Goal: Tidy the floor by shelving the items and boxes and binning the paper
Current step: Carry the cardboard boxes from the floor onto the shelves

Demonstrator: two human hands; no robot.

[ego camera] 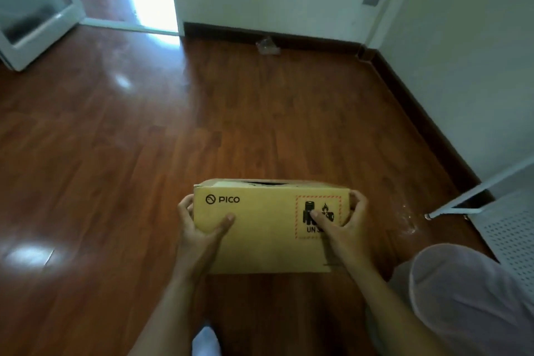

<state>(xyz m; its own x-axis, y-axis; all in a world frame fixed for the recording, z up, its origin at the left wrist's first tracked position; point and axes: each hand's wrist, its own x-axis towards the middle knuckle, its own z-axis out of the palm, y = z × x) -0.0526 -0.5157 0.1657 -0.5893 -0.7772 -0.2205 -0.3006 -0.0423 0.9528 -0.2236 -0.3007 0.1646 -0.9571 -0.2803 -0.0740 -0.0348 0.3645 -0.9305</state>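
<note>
Wooden flooring [121, 139] is seen beneath a cardboard box [268, 231], gripped at either end by the left hand [199, 228] and right hand [346, 225].

Open wooden floor [144, 139] ahead and left; white shelf [508, 228] and wall [476, 66] crowding the right.

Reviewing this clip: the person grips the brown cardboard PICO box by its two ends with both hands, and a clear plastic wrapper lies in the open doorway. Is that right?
Not quite. The head view shows the clear plastic wrapper lying against the dark skirting board of the far wall, right of the doorway, not in it. The rest holds: the left hand and right hand grip the ends of the brown cardboard PICO box.
</note>
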